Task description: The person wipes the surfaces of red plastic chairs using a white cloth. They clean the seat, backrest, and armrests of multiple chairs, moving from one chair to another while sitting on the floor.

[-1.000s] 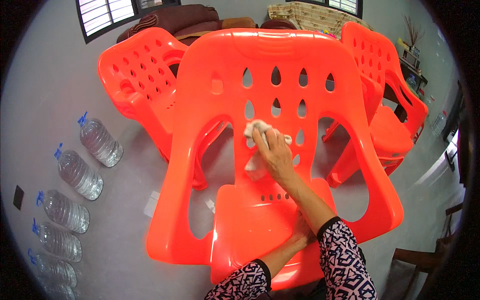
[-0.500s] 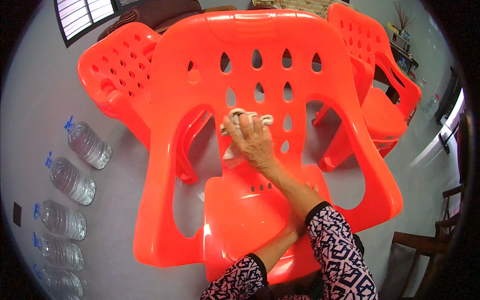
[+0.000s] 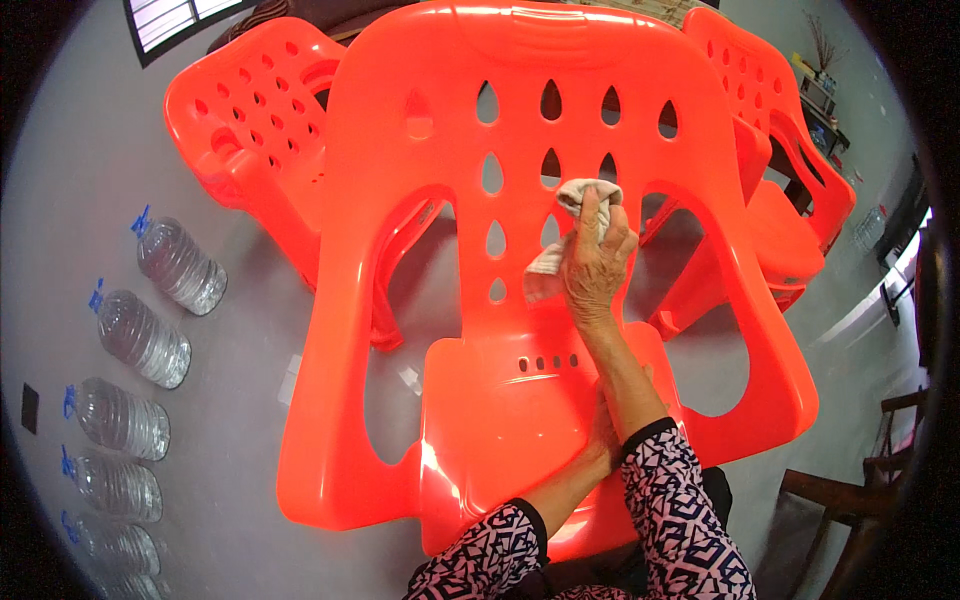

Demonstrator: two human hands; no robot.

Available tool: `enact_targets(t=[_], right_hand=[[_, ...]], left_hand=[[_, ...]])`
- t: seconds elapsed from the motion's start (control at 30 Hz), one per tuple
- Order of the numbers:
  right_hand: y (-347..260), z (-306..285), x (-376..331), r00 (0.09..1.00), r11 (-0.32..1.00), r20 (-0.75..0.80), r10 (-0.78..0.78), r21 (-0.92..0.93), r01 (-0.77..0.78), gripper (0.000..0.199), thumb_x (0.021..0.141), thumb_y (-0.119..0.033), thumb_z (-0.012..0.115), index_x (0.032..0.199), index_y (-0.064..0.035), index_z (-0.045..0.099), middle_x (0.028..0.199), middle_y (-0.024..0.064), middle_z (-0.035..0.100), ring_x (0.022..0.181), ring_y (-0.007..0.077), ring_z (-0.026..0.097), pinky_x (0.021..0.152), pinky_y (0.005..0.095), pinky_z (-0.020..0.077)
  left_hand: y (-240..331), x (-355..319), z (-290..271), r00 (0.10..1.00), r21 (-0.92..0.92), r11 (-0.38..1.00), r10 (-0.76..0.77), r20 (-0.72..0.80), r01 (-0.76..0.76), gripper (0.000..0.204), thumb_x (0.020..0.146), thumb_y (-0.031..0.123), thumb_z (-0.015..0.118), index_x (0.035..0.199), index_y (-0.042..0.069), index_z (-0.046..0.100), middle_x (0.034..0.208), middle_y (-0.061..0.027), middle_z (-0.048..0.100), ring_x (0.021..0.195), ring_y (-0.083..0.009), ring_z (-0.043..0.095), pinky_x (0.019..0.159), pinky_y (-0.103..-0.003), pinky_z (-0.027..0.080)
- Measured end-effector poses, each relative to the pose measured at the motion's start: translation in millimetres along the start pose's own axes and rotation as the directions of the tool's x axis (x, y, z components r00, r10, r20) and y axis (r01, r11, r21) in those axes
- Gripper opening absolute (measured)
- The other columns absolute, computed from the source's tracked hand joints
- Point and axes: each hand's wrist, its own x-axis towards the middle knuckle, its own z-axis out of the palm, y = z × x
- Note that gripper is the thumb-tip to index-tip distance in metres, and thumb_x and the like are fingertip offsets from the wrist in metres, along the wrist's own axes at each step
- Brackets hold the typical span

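A red plastic armchair [image 3: 500, 400] stands in front of me, its backrest pierced with teardrop holes. My right hand [image 3: 598, 265] is closed on a crumpled whitish cloth [image 3: 588, 193] and presses it against the right part of the backrest, over some of the lower holes. One loose end of the cloth hangs to the left of the fingers. My left hand [image 3: 603, 425] reaches across under the right forearm, by the right side of the seat. Its fingers are mostly hidden behind that forearm, so its grip does not show.
Another red chair [image 3: 250, 110] stands behind on the left, and a further red chair [image 3: 775, 230] behind on the right. Several large clear water bottles [image 3: 145, 338] with blue handles line the floor at left. Dark wooden furniture [image 3: 840, 495] is at the lower right.
My right hand has slid the cloth rightward and slightly up across the backrest, uncovering the holes on the left. The view has shifted a little. My left hand stays by the seat.
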Motion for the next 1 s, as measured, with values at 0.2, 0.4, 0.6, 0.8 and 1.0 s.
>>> enact_targets(t=[0.2, 0.4, 0.6, 0.8, 1.0], right_hand=[[-59, -10, -2, 0.964, 0.948, 0.065, -0.258, 0.211, 0.239, 0.055, 0.078, -0.013, 0.062, 0.132, -0.0078, 0.053, 0.117, 0.0173, 0.050, 0.106, 0.0354, 0.052, 0.091, 0.0502, 0.0461], [-54, -15, -21, 0.873, 0.875, 0.136, -0.468, 0.212, 0.436, 0.054, 0.079, -0.013, 0.060, 0.132, -0.0042, 0.051, 0.112, 0.0172, 0.050, 0.104, 0.0349, 0.053, 0.088, 0.0472, 0.0494], [-26, -30, -57, 0.721, 0.801, 0.350, -0.598, 0.225, 0.555, 0.049, 0.086, -0.021, 0.053, 0.130, -0.0021, 0.050, 0.108, 0.0137, 0.050, 0.095, 0.0325, 0.054, 0.084, 0.0427, 0.0510], [-5, -39, -27, 0.830, 0.867, 0.263, -0.491, 0.233, 0.439, 0.049, 0.083, -0.018, 0.056, 0.131, -0.0077, 0.051, 0.113, 0.0130, 0.051, 0.095, 0.0302, 0.054, 0.080, 0.0446, 0.0503], [21, -26, 12, 0.846, 0.862, 0.167, -0.507, 0.117, 0.493, 0.051, 0.081, -0.015, 0.057, 0.133, -0.0165, 0.052, 0.111, 0.0101, 0.049, 0.099, 0.0283, 0.052, 0.079, 0.0437, 0.0500]], left_hand=[[2, 1, 10, 0.996, 0.012, 1.000, 0.013, -0.083, -0.012, 0.072, 0.094, 0.044, 0.048, 0.147, 0.000, 0.025, 0.153, -0.0262, 0.018, 0.142, -0.0450, 0.012, 0.114, -0.057, 0.009], [12, 6, 6, 0.983, 0.071, 0.996, 0.070, -0.170, -0.059, 0.076, 0.090, 0.049, 0.052, 0.144, -0.001, 0.031, 0.145, -0.0305, 0.028, 0.133, -0.0497, 0.025, 0.108, -0.061, 0.022], [-1, 8, 7, 0.990, 0.108, 0.992, 0.076, -0.117, -0.063, 0.075, 0.089, 0.048, 0.053, 0.143, -0.001, 0.032, 0.145, -0.0295, 0.028, 0.133, -0.0488, 0.026, 0.108, -0.060, 0.022], [-8, 9, -4, 0.997, 0.062, 0.998, 0.002, 0.082, -0.007, 0.066, 0.090, 0.036, 0.050, 0.144, 0.003, 0.033, 0.147, -0.0234, 0.029, 0.136, -0.0449, 0.023, 0.112, -0.056, 0.015], [20, 15, -38, 0.967, 0.202, 0.979, -0.067, 0.247, 0.016, 0.058, 0.085, 0.029, 0.055, 0.136, 0.005, 0.043, 0.139, -0.0202, 0.041, 0.132, -0.0419, 0.028, 0.110, -0.055, 0.017]])
